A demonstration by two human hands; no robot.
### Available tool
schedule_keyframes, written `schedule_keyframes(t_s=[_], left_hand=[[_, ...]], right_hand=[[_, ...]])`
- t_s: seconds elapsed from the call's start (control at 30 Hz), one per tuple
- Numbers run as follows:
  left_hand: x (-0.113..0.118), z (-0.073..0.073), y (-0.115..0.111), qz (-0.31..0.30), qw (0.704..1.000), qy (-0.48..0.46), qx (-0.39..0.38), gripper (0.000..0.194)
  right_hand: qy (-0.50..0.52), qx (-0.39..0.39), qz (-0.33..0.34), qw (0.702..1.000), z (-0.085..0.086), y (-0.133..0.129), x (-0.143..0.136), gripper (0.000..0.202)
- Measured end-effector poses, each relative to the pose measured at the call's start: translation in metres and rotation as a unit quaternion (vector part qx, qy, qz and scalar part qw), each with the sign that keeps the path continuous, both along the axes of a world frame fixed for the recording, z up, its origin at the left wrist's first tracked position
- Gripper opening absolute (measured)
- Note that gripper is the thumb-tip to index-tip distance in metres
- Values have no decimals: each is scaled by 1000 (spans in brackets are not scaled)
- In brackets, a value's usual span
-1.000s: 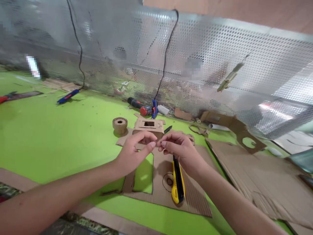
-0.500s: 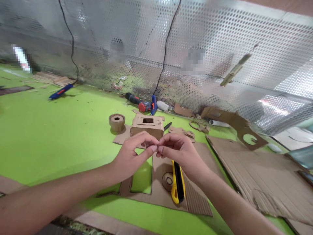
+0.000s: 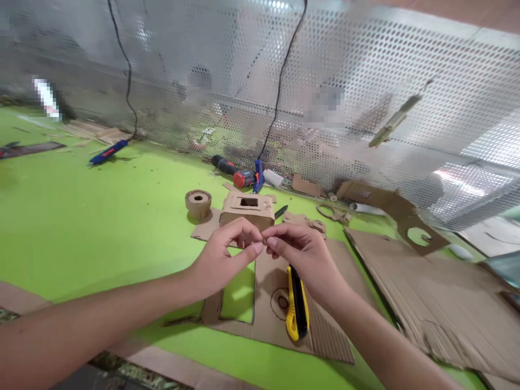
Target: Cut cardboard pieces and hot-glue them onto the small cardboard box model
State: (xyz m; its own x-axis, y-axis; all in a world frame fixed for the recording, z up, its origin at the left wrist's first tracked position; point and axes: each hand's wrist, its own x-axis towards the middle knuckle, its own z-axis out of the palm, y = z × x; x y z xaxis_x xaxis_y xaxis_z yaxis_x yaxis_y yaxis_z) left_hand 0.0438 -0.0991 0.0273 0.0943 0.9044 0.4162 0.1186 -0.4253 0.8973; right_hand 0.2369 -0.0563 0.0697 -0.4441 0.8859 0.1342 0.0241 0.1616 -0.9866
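Note:
My left hand (image 3: 229, 252) and my right hand (image 3: 298, 249) meet at the fingertips above a cut cardboard sheet (image 3: 266, 319). Both are closed in a pinch on something tiny that I cannot make out. Just beyond the fingers stands a cardboard box (image 3: 247, 214) with a rectangular hole in its top, partly hidden by my hands. Below my right hand a yellow and black utility knife (image 3: 298, 309) lies on the sheet, beside a drawn ring. A round cardboard piece with a hole (image 3: 198, 206) stands left of the box.
A cordless drill (image 3: 235, 172) and a blue glue gun (image 3: 259, 176) lie by the perforated metal screen (image 3: 345, 70). Another glue gun (image 3: 109, 152) rests at the far left. Large cardboard (image 3: 430, 287) covers the right side, with a curved, holed cardboard piece (image 3: 406, 216) behind it.
The view has shifted slightly, so the scene sits a little further right and lower. My hands stay pinched together, with only a small movement of the fingers.

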Motion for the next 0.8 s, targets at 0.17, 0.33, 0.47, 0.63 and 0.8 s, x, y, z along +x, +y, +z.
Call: schedule_keyframes(t_s=[0.17,0.33,0.47,0.63,0.8], left_hand=[[-17,-1,13,83,982,123,120,15],[-42,-8,41,134,952,260,86,59],[-51,-20,55,111,952,285,24,85],[-54,-33,74,113,962,248,2,91],[-55,-37,89,106,981,146,-74,105]], right_hand=[[-39,20,-47,998,-2,14,10,15],[-46,40,-110,992,-13,39,23,20],[-37,8,-145,989,-15,56,35,33],[-25,21,-162,986,-15,64,43,35],[-18,15,-169,985,-15,67,45,38]])
